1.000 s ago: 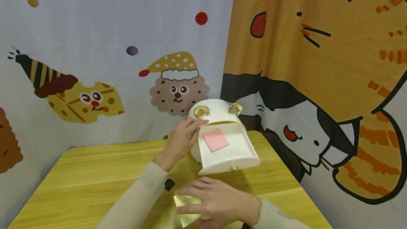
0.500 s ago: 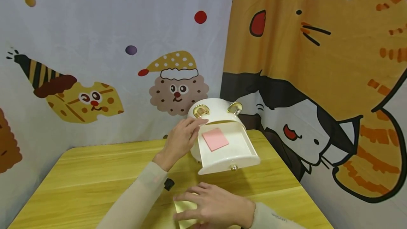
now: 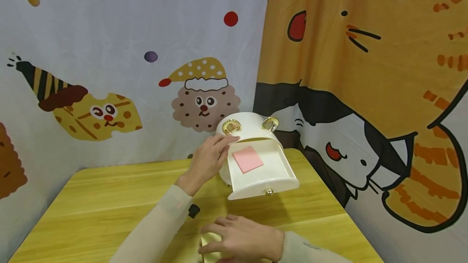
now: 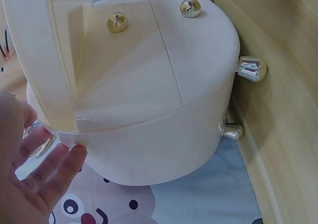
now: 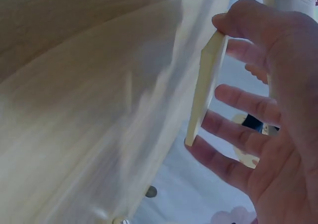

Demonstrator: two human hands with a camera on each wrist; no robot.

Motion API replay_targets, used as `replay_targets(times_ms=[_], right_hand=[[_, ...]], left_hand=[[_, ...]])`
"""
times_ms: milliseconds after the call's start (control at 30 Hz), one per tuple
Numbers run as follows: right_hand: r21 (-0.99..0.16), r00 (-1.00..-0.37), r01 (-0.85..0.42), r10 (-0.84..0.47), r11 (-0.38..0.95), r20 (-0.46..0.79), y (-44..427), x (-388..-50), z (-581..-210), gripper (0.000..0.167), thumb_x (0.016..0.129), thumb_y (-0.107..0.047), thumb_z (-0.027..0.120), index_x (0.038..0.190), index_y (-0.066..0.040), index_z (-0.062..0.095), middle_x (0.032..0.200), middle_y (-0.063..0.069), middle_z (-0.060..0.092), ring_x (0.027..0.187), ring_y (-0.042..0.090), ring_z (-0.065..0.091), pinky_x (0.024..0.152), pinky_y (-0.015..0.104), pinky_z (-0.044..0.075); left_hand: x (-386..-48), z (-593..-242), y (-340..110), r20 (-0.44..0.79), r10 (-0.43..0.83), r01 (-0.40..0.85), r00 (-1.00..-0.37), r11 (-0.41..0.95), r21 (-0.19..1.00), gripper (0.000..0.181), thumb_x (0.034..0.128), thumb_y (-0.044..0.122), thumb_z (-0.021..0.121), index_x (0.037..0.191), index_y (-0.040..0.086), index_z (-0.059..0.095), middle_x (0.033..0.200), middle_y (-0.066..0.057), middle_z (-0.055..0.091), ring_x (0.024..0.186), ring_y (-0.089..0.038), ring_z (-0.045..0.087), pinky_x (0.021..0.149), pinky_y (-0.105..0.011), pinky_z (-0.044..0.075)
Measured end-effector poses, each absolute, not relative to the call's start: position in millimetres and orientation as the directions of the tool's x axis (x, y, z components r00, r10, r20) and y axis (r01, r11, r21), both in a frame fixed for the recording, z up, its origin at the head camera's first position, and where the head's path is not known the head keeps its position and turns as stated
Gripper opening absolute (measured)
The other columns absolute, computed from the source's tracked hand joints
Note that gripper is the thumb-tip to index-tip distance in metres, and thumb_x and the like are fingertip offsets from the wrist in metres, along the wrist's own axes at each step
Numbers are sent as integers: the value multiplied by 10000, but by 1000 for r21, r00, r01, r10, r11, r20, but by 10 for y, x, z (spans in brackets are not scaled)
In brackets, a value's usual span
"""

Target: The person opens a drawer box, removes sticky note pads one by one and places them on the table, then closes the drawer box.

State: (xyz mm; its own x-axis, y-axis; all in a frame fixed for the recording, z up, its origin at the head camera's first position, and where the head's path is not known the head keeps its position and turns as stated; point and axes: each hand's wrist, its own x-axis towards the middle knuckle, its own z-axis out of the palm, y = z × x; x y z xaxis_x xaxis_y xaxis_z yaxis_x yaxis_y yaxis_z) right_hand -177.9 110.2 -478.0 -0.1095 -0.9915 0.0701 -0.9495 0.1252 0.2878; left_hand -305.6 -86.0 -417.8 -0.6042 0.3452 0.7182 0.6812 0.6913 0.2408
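Observation:
A white rounded box (image 3: pixel 248 117) with gold ears stands at the table's back, its drawer (image 3: pixel 270 169) pulled out with a pink sticky-note pad (image 3: pixel 248 159) inside. My left hand (image 3: pixel 206 159) rests with extended fingers on the box's left side; in the left wrist view the fingertips (image 4: pixel 77 153) touch the white wall (image 4: pixel 149 159). Near the front edge, my right hand (image 3: pixel 246 238) holds a yellow sticky-note pad (image 3: pixel 209 239). The right wrist view shows this pad (image 5: pixel 202 90) edge-on between thumb and fingertips of the right hand (image 5: pixel 278 100).
A small black object (image 3: pixel 193 211) lies on the wooden table (image 3: pixel 109 202), beside the left sleeve. Cartoon-printed curtains (image 3: pixel 109 31) hang behind the table and along its right side. Gold feet (image 4: pixel 252 68) show on the box in the left wrist view.
My right hand has moved slightly down and left with the yellow pad, toward the front edge. The left hand, box and pink pad look unchanged.

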Motion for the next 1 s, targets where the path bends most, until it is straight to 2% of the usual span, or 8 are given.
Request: replay_targets(times_ms=[167,467,1000], right_hand=[[275,-127,-952,-991,132,34,1057,-1778,-4812,498,1156,-554,698,1638,-439,644,1669,-44,630,1352,88,689,1031,194,614],[221,-155,-963,-988,154,13,997,-1778,-4894,438,1234,-610,462,1583,-454,676,1610,-65,669,1325,62,693,1017,170,603],[99,-172,-982,-981,163,-91,980,-1814,-4973,466,1235,-591,468,1638,-428,636,1626,-80,652,1380,46,671,1062,150,598]], left_hand=[[-3061,-4184,-861,717,349,681,-604,694,235,394,1188,117,664,1536,268,771,1309,-55,798,1005,-259,721,747,-387,617],[-3053,-4195,-873,724,351,683,-594,695,224,395,1179,110,683,1534,258,770,1294,-56,796,1006,-261,727,764,-394,628],[-3052,-4175,-860,719,365,690,-591,691,216,398,1189,115,667,1548,258,759,1296,-56,795,1026,-271,741,796,-422,644]])
